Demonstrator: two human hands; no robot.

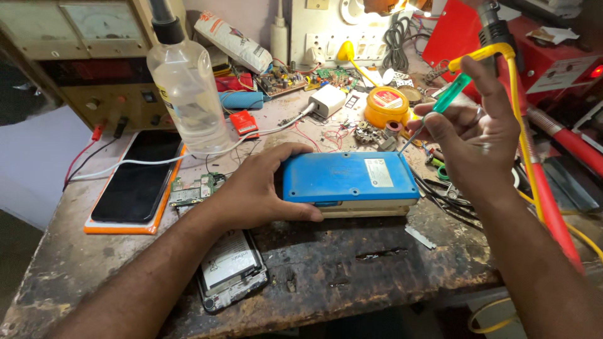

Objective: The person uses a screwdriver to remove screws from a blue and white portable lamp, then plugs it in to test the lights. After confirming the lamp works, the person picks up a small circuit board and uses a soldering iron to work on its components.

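My left hand (257,185) grips the left end of a blue-topped rectangular device (348,179) with a cream base, lying flat on the worn workbench (352,263). My right hand (468,135) is raised to the right of the device and holds a green-handled screwdriver (449,94); its thin tip points down toward the device's far right corner. A yellow cable (518,107) loops over the thumb of that hand.
A clear plastic bottle (188,94) stands behind my left hand. A phone in an orange case (135,182) lies at left, an opened phone (231,267) near the front edge, a small circuit board (191,190) between them. A white charger (326,100), yellow tin (386,103) and red tool (553,182) crowd the back and right.
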